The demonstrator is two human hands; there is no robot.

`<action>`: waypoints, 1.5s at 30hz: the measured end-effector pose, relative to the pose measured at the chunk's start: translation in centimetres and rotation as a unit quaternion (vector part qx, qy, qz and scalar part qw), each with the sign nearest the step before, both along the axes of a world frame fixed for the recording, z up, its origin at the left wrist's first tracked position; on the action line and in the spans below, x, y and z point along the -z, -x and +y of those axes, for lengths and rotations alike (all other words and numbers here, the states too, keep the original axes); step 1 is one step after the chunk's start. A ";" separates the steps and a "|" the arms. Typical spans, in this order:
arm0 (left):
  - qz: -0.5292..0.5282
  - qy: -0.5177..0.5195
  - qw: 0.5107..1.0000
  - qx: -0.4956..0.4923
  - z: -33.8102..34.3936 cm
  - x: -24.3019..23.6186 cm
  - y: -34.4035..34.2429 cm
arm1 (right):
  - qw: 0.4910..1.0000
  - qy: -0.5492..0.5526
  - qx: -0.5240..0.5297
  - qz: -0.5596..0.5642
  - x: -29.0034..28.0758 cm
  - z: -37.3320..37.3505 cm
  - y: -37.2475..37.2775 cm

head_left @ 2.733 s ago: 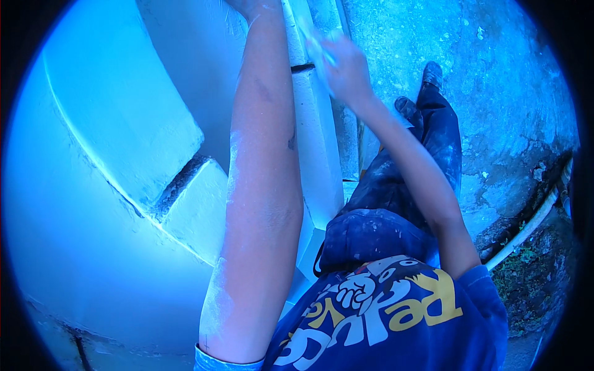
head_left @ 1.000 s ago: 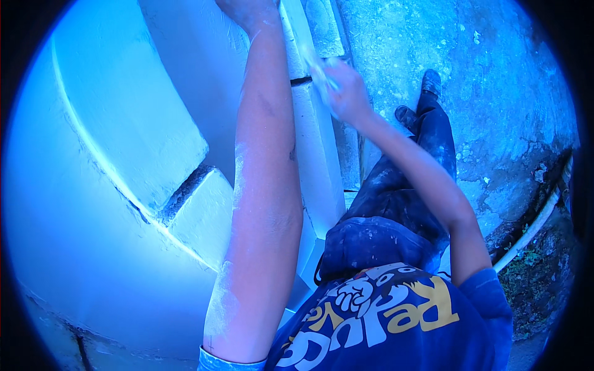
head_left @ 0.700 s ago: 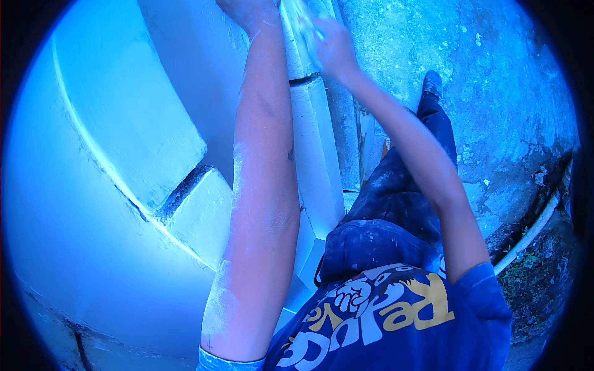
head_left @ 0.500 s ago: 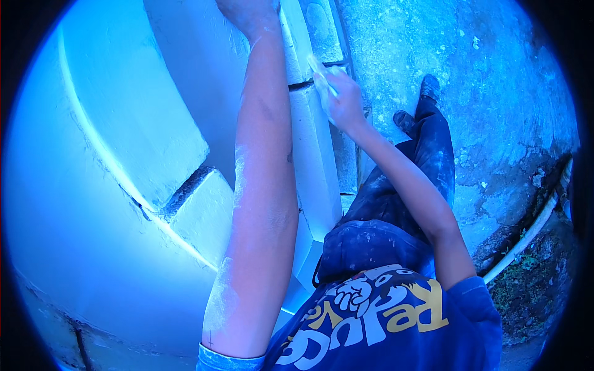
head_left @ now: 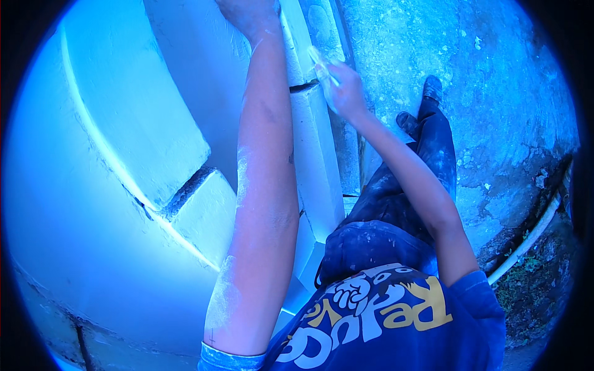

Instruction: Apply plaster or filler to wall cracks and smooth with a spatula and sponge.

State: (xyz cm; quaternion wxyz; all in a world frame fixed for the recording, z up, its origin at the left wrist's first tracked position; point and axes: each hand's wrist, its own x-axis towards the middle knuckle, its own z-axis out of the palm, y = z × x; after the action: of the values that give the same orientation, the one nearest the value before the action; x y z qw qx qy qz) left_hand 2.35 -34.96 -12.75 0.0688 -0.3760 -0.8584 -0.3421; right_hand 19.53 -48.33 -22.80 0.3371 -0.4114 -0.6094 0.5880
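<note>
My right hand [head_left: 343, 89] is closed around a slim, pale stick-like tool [head_left: 317, 57], and motion blur hides what kind it is. The tool's tip is at the edge of the white-coated block ledge [head_left: 314, 145], just above a dark joint [head_left: 303, 86] between two blocks. My left arm stretches up across the picture. At the top edge, my left hand [head_left: 250, 15] is cut off and lies by the pale wall surface [head_left: 204, 68]; its fingers are out of view.
White blocks [head_left: 139, 117] with another dark gap [head_left: 190, 188] line the left. Rough concrete ground [head_left: 495, 93] lies to the right, beside my shoes [head_left: 431, 89]. A pale pipe [head_left: 526, 244] curves past a mossy patch [head_left: 526, 278] at the lower right.
My right hand has shifted slightly up along the ledge, with the pale tool still in it. My left arm has barely moved.
</note>
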 end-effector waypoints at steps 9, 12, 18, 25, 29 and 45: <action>0.035 -0.015 0.998 0.047 0.9 0.6 -1.4 | 0.992 -0.108 0.061 -0.029 5.8 10.1 6.3; 0.045 0.002 0.999 0.029 0.4 -0.1 -1.2 | 0.989 -0.130 0.075 0.010 3.9 5.6 4.6; 0.103 0.005 0.993 0.051 -0.4 0.2 0.9 | 0.999 -0.018 0.007 0.030 -0.3 1.2 1.2; 0.077 0.000 0.995 0.071 1.3 1.7 -0.3 | 0.983 -0.143 0.102 0.045 4.9 10.9 6.6; 0.081 0.024 0.996 0.040 -0.6 0.2 0.5 | 0.997 -0.057 0.038 0.015 0.9 1.9 2.8; 0.089 0.001 0.995 0.051 -0.5 0.1 0.1 | 0.996 0.000 0.010 0.091 0.9 1.5 1.5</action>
State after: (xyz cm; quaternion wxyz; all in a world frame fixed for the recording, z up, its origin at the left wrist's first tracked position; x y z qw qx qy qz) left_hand 2.24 -35.46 -12.86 0.1275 -0.4480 -0.8289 -0.3098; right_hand 18.04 -46.86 -23.65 0.3973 -0.3619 -0.5722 0.6194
